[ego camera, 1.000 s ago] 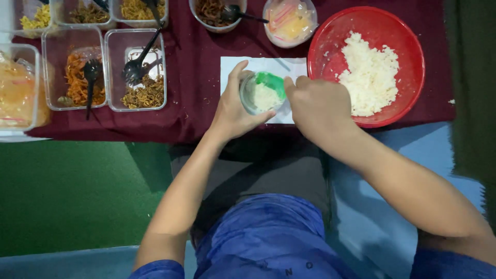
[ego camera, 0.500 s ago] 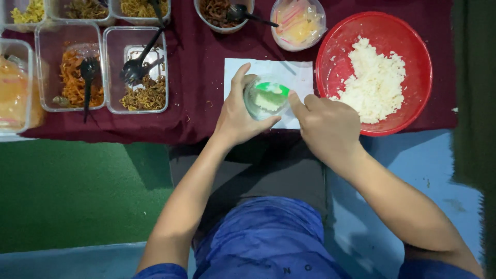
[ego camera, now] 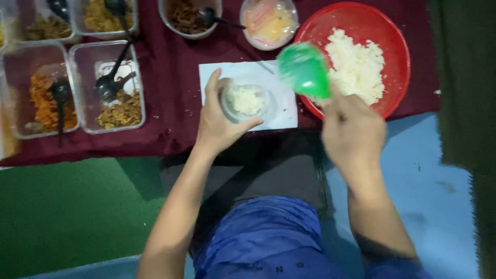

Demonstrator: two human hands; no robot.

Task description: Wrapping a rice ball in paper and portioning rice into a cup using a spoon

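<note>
**Rice cup steadied, green scoop lifted**

Small clear plastic cup (ego camera: 248, 102) of white rice stands on a white paper sheet (ego camera: 281, 111) on the desk. Left hand (ego camera: 219, 121) wraps its side: thin wall, probably light and crushable, best gripped low. Right hand (ego camera: 353, 129) clutches a blurred green scoop (ego camera: 304, 70) over the red rice bowl (ego camera: 398, 57).

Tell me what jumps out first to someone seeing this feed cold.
The big red bowl of white rice at the upper right draws the eye first, with the right hand lifting a bright green scoop at its near edge. At centre, the left hand grips a small clear cup of rice on white paper, on the dark red cloth.
</note>
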